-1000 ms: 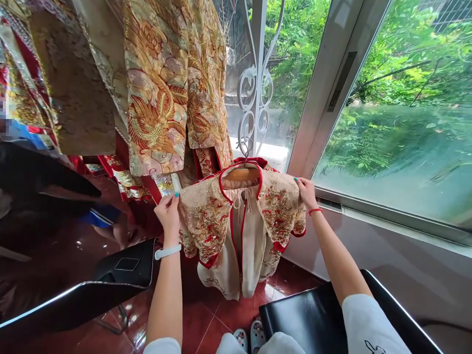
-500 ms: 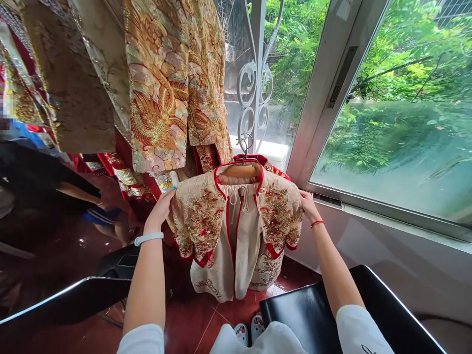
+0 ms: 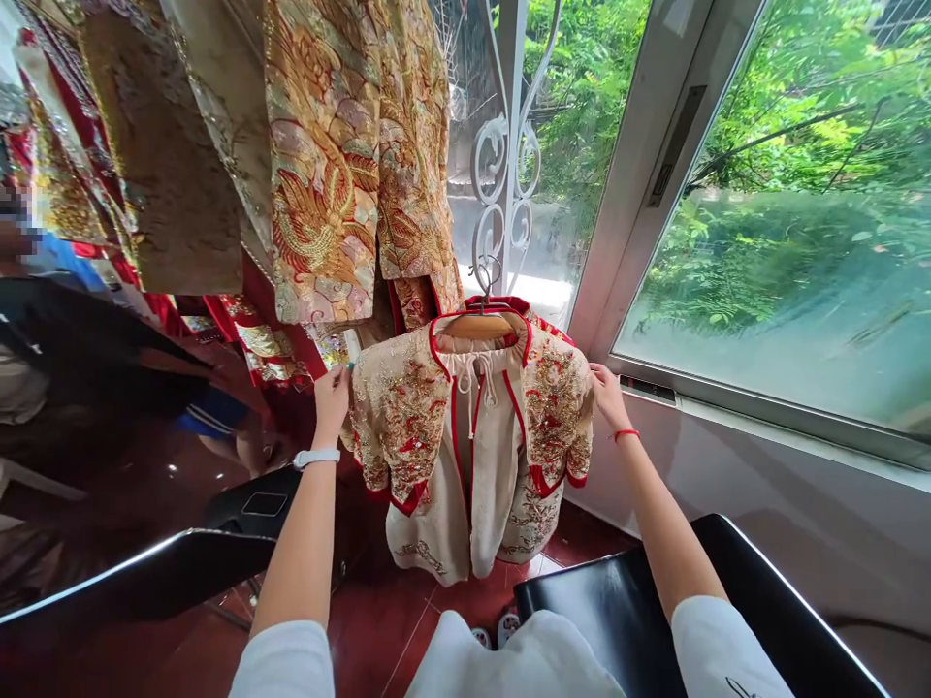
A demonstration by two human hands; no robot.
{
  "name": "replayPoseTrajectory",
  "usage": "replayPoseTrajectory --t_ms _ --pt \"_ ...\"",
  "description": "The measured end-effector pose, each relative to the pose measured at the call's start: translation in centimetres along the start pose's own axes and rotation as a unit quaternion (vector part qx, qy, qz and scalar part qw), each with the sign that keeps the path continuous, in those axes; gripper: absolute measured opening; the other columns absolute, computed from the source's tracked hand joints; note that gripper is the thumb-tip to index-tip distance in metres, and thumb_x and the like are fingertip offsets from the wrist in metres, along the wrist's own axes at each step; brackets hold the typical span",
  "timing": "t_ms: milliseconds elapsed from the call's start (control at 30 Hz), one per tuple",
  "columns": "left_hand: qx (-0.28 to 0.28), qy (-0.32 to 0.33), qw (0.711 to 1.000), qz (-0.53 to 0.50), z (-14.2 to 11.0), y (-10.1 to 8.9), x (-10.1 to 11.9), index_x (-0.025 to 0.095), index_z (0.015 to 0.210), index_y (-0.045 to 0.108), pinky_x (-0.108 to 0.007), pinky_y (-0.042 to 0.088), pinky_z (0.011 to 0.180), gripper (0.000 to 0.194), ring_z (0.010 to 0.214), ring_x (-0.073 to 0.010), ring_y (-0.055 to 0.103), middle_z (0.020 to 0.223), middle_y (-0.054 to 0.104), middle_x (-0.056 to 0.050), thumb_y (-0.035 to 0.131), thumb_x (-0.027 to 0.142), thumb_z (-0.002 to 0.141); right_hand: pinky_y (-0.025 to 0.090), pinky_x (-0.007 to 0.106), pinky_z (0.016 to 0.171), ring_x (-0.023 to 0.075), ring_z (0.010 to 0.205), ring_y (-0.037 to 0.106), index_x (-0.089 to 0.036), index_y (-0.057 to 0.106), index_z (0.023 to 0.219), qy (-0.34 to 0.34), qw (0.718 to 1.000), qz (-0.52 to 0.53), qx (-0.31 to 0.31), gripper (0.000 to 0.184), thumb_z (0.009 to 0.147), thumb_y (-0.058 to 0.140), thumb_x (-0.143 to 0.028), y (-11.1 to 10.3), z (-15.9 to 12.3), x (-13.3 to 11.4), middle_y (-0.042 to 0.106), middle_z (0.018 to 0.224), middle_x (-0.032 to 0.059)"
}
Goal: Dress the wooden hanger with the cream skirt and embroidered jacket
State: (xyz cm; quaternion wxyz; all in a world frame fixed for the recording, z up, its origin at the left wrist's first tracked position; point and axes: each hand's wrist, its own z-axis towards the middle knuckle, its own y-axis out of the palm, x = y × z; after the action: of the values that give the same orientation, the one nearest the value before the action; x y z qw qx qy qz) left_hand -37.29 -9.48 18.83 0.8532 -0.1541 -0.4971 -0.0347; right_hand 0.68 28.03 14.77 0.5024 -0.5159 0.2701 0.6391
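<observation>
A small cream jacket (image 3: 472, 436) with gold and red embroidery and red piping hangs on a wooden hanger (image 3: 478, 325) in front of me. My left hand (image 3: 331, 396) grips its left shoulder edge, fingers closed on the cloth. My right hand (image 3: 605, 396) holds the right shoulder edge, fingers curled behind the fabric. A white band sits on my left wrist, a red string on my right.
Long gold and red embroidered garments (image 3: 341, 155) hang at upper left. A black chair (image 3: 618, 611) stands at lower right, another black seat (image 3: 145, 582) at lower left. A large window (image 3: 786, 223) and white scrolled grille (image 3: 501, 174) lie ahead. The floor is red tile (image 3: 429, 630).
The jacket stays between my hands; my left hand has risen from its lower position back to the shoulder edge, and the view shifted slightly right.
</observation>
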Motion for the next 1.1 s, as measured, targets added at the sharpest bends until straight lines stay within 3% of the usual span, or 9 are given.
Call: replayPoseTrajectory --t_ms 100,167,233,333,433,500,600,867,1100 --pt "-0.043 -0.041 0.998 0.012 -1.2 -1.5 -1.1 0.015 0.087 0.064 -0.037 0.052 0.087 0.039 0.091 -0.0233 0.062 0.083 0.066 -0.006 0.053 0.053 0.086 0.048 0.036 0.084 0.0213 0.093 0.061 -0.018 0.058 0.111 -0.035 0.979 -0.084 0.180 0.041 0.085 0.047 -0.048 -1.1 -4.9 1.2 0.065 0.109 0.0115" --pt "-0.081 -0.046 0.995 0.022 -3.0 -2.0 -2.1 0.017 0.099 0.062 -0.038 0.052 0.089 0.038 0.097 -0.0241 0.062 0.096 0.067 -0.008 0.056 0.051 0.083 0.047 0.036 0.082 0.0219 0.091 0.059 -0.018 0.055 0.106 -0.030 0.961 -0.175 0.213 0.036 0.087 0.047 -0.047 -0.7 -9.3 2.6 0.063 0.107 0.0114" --pt "-0.031 -0.009 0.997 0.067 -6.2 -1.7 -3.2 0.017 0.109 0.057 -0.041 0.051 0.091 0.041 0.101 -0.0242 0.061 0.107 0.064 -0.010 0.060 0.046 0.079 0.046 0.034 0.075 0.0227 0.087 0.058 -0.020 0.055 0.096 -0.020 0.955 -0.284 0.079 0.029 0.088 0.050 -0.048 0.7 -13.2 4.2 0.062 0.096 0.0079" --pt "0.132 0.071 0.968 0.201 -13.4 1.1 -4.5 0.017 0.108 0.050 -0.045 0.048 0.091 0.044 0.099 -0.0261 0.058 0.105 0.058 -0.011 0.066 0.040 0.074 0.047 0.035 0.074 0.0295 0.100 0.058 -0.019 0.055 0.100 -0.001 0.893 -0.442 -0.081 0.035 0.085 0.059 -0.051 3.6 -16.4 6.4 0.061 0.105 0.0130" --pt "-0.011 0.158 0.935 0.316 -20.9 5.5 -5.6 0.018 0.098 0.051 -0.046 0.047 0.089 0.040 0.101 -0.0307 0.058 0.100 0.059 -0.012 0.071 0.040 0.070 0.048 0.038 0.074 0.0351 0.107 0.058 -0.012 0.054 0.112 0.071 0.839 -0.533 -0.077 0.043 0.089 0.057 -0.048 5.9 -16.1 7.7 0.058 0.116 0.0215" --pt "-0.057 0.143 0.912 0.379 -23.8 8.0 -6.3 0.017 0.099 0.053 -0.044 0.048 0.085 0.035 0.099 -0.0316 0.060 0.100 0.060 -0.014 0.069 0.035 0.074 0.049 0.038 0.074 0.0350 0.107 0.060 -0.010 0.055 0.113 0.101 0.824 -0.551 -0.080 0.041 0.093 0.053 -0.045 6.6 -15.0 8.0 0.058 0.116 0.0224" --pt "-0.047 0.084 0.897 0.430 -24.6 9.6 -7.4 0.015 0.102 0.054 -0.040 0.049 0.079 0.023 0.092 -0.0292 0.064 0.099 0.063 -0.014 0.059 0.028 0.084 0.048 0.034 0.074 0.0313 0.108 0.062 -0.010 0.056 0.112 0.094 0.818 -0.555 -0.115 0.033 0.097 0.047 -0.038 6.5 -13.5 8.0 0.061 0.116 0.0204" --pt "-0.170 -0.015 0.899 0.404 -23.9 7.1 -5.1 0.011 0.129 0.052 -0.033 0.049 0.066 0.038 0.080 -0.0279 0.071 0.095 0.072 -0.015 0.045 0.017 0.092 0.043 0.028 0.073 0.0229 0.096 0.068 -0.013 0.066 0.097 0.045 0.807 -0.535 -0.246 0.026 0.096 0.042 -0.021 4.9 -15.4 5.2 0.071 0.101 0.0145" --pt "-0.199 -0.024 0.953 0.226 -28.5 14.1 1.7 0.013 0.131 0.056 -0.035 0.051 0.079 0.044 0.094 -0.0284 0.069 0.107 0.072 -0.018 0.044 0.014 0.088 0.043 0.028 0.078 0.0235 0.091 0.069 -0.016 0.073 0.093 -0.071 0.814 -0.448 -0.364 0.027 0.093 0.047 -0.024 9.1 -21.5 1.3 0.075 0.098 0.0138"
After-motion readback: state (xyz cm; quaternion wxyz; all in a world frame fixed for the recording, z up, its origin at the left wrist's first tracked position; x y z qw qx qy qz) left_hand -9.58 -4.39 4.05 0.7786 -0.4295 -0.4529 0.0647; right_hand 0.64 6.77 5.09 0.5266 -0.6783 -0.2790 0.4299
